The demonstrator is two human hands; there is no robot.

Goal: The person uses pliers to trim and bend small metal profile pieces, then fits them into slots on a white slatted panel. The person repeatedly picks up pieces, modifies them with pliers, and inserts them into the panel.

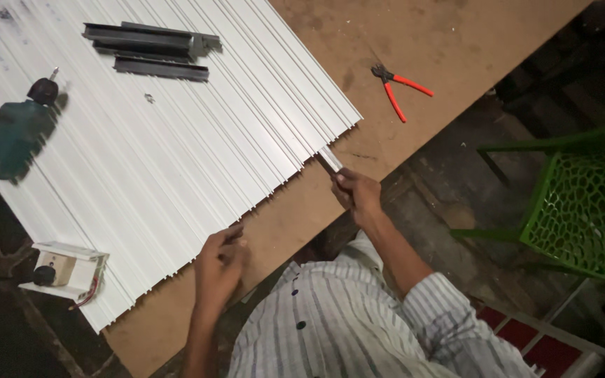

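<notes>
Currently I read the right hand (356, 192) pinched closed on a thin dark strip (326, 164) at the ribbed white panel (176, 154) edge, left hand (220, 264) curled on the near edge; seating step, needing steady alignment.

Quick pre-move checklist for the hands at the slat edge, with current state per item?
1. Right hand has a grip on the thin dark strip at the slats' near edge: ok.
2. Left hand steadies the white slats: it is at the near edge, but contact cannot be told.
3. Slats lie flat on the brown board: ok, though their near corner ends by the board's edge.
4. Red pliers clear of both hands: ok, apart on the board.
5. Green drill clear of hands: ok, it lies on the slats at the far left.
6. Strip seated in a slat groove: cannot tell.
</notes>
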